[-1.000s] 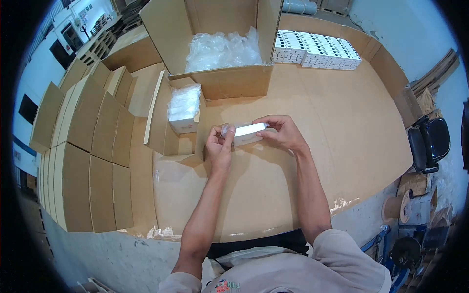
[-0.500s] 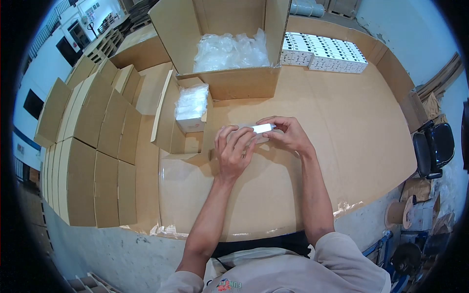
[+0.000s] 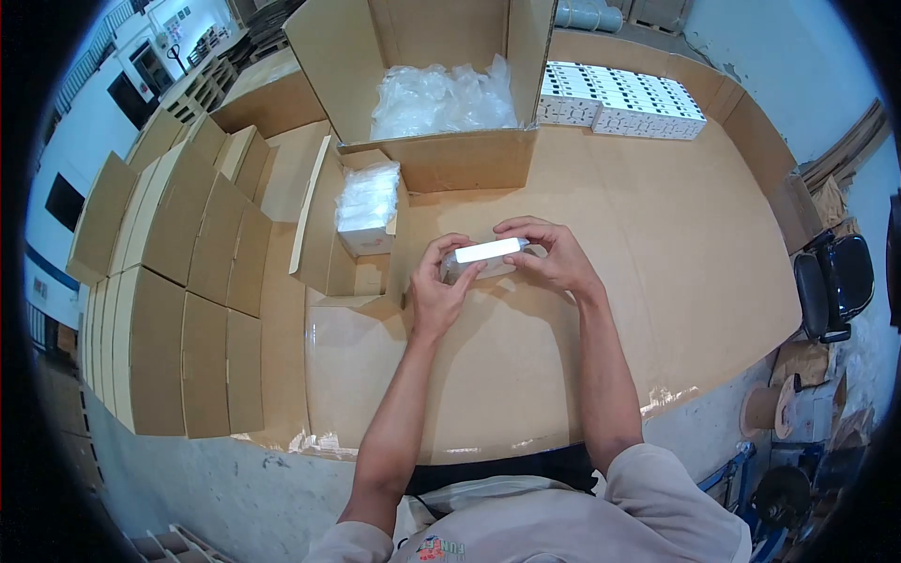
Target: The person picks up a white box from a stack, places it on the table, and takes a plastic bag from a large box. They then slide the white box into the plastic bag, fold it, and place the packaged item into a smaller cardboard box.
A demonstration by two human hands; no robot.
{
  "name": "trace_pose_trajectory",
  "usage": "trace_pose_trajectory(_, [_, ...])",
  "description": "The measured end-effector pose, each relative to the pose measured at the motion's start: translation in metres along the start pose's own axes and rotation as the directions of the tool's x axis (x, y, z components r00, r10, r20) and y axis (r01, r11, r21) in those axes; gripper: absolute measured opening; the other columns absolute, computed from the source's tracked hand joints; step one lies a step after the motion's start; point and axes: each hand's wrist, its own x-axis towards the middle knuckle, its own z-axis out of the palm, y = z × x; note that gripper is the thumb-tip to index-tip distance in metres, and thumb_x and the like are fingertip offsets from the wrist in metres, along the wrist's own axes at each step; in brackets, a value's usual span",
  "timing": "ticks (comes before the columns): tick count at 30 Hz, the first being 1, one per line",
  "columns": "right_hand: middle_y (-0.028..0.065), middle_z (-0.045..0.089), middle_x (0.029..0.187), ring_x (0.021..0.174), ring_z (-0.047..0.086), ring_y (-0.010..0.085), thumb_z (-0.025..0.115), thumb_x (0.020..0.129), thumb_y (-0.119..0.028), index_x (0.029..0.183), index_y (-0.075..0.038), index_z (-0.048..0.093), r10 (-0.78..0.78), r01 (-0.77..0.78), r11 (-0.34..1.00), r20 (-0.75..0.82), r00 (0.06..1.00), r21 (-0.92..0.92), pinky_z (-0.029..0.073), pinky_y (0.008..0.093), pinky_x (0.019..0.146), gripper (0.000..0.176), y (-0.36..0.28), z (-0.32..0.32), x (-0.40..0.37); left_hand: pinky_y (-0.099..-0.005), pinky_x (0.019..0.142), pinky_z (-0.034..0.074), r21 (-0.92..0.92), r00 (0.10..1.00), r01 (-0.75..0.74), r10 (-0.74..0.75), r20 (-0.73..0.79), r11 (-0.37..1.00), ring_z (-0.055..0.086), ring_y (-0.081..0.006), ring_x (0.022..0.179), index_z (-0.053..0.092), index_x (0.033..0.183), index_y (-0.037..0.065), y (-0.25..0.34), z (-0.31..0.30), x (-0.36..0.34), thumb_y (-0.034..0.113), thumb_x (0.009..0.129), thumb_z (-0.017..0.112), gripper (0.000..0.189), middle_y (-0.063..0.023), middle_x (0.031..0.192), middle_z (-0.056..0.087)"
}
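Between my two hands is a small white box in clear plastic wrap point(image 3: 488, 251), held just above the cardboard-covered table. My left hand point(image 3: 435, 293) grips its left end with thumb and fingers. The right end is pinched by my right hand point(image 3: 560, 260), the fingers along its far side and the thumb near the front. To the left stands an open carton point(image 3: 314, 225) with several plastic-wrapped white boxes point(image 3: 368, 199) inside. Its front part shows bare cardboard bottom.
A large open carton point(image 3: 474, 161) at the back holds clear plastic bags point(image 3: 443, 101). White printed boxes point(image 3: 648, 108) stand in rows at the back right. Folded brown cartons point(image 3: 155, 352) are stacked on the left. A low cardboard wall point(image 3: 751, 127) edges the table.
My left hand has shifted from lying over the box to gripping its left end, so more of the white top shows. My right hand has barely moved.
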Motion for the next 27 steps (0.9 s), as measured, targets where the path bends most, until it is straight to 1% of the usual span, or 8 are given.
trace_pose_trajectory(2, [0.0048,0.071,0.12,0.108,0.065,0.0184,0.08,0.079,-0.001,0.118,-0.007,0.074,-0.082,0.076,0.995,-0.095,0.992,-0.065,0.051,0.0326,0.093,0.04,-0.007,0.007,-0.002,-0.0287,0.094,0.051,-0.057,1.0,0.026,-0.025,0.015,0.998,0.065,-0.0138,0.105,0.063,0.12,0.001,-0.001,-0.001,0.0,0.001,0.086,0.081,0.038,-0.0062,0.111,0.069])
trace_pose_trajectory(5, [0.0043,0.072,0.119,0.107,0.065,0.0204,0.08,0.077,-0.001,0.115,-0.008,0.074,-0.205,0.196,0.971,-0.057,0.977,-0.134,0.05,0.0327,0.09,0.039,-0.015,0.004,-0.003,-0.0284,0.094,0.05,-0.096,0.999,0.036,-0.034,0.023,0.995,0.064,-0.0136,0.106,0.063,0.12,0.0,-0.001,-0.002,0.002,0.0,0.087,0.08,0.037,-0.0055,0.112,0.068])
trace_pose_trajectory(8, [0.006,0.073,0.113,0.101,0.066,0.0205,0.08,0.077,0.0,0.109,-0.007,0.074,-0.201,0.207,0.938,0.05,0.978,-0.277,0.05,0.0315,0.084,0.033,-0.008,-0.003,-0.001,-0.0281,0.094,0.05,-0.131,0.997,0.083,-0.081,0.02,0.988,0.063,-0.0125,0.107,0.063,0.12,0.0,-0.001,0.0,0.002,0.0,0.088,0.079,0.036,-0.0046,0.112,0.068])
trace_pose_trajectory(13, [0.0072,0.075,0.104,0.09,0.067,0.0194,0.079,0.078,0.002,0.107,-0.006,0.074,-0.196,0.178,0.919,-0.017,0.98,-0.351,0.053,0.0316,0.076,0.031,-0.007,0.0,-0.002,-0.027,0.094,0.05,-0.179,0.986,0.167,-0.168,0.011,0.97,0.062,-0.0118,0.107,0.063,0.124,-0.001,-0.001,0.0,0.004,0.001,0.093,0.075,0.034,-0.0052,0.115,0.068])
trace_pose_trajectory(16, [0.0071,0.075,0.105,0.088,0.068,0.0197,0.078,0.079,0.004,0.107,-0.005,0.073,-0.163,0.14,0.931,-0.039,0.986,-0.338,0.054,0.031,0.072,0.03,-0.007,0.003,-0.002,-0.0268,0.095,0.05,-0.181,0.992,0.124,-0.125,0.002,0.976,0.062,-0.0118,0.108,0.063,0.128,0.0,-0.009,0.0,0.003,0.003,0.096,0.071,0.033,-0.0051,0.119,0.067])
trace_pose_trajectory(22, [0.0078,0.075,0.105,0.09,0.07,0.0223,0.076,0.08,0.006,0.109,-0.004,0.072,-0.147,0.134,0.921,-0.006,0.989,-0.365,0.058,0.0316,0.072,0.031,-0.012,0.003,-0.003,-0.0332,0.092,0.053,0.095,0.996,0.09,-0.09,-0.002,0.991,0.066,-0.0161,0.103,0.063,0.134,0.01,-0.011,-0.007,-0.009,0.012,0.098,0.069,0.036,-0.0118,0.113,0.071])
trace_pose_trajectory(23, [0.0081,0.075,0.104,0.09,0.071,0.0229,0.076,0.08,0.006,0.109,-0.004,0.071,-0.153,0.143,0.915,0.003,0.988,-0.376,0.059,0.0322,0.072,0.031,-0.014,0.003,-0.002,-0.0374,0.091,0.054,0.131,0.997,0.075,-0.076,0.0,0.989,0.07,-0.0238,0.102,0.062,0.135,0.013,-0.003,-0.009,-0.012,0.014,0.098,0.068,0.037,-0.0164,0.113,0.071])
trace_pose_trajectory(27, [0.0104,0.074,0.103,0.091,0.071,0.0253,0.075,0.081,0.005,0.109,-0.003,0.07,-0.133,0.146,0.891,0.06,0.989,-0.43,0.06,0.0344,0.074,0.029,-0.026,0.004,-0.003,-0.0386,0.094,0.053,0.223,0.991,0.111,-0.124,0.048,0.968,0.069,-0.0301,0.108,0.059,0.138,0.011,0.019,-0.016,-0.013,0.014,0.098,0.068,0.041,-0.0179,0.119,0.07])
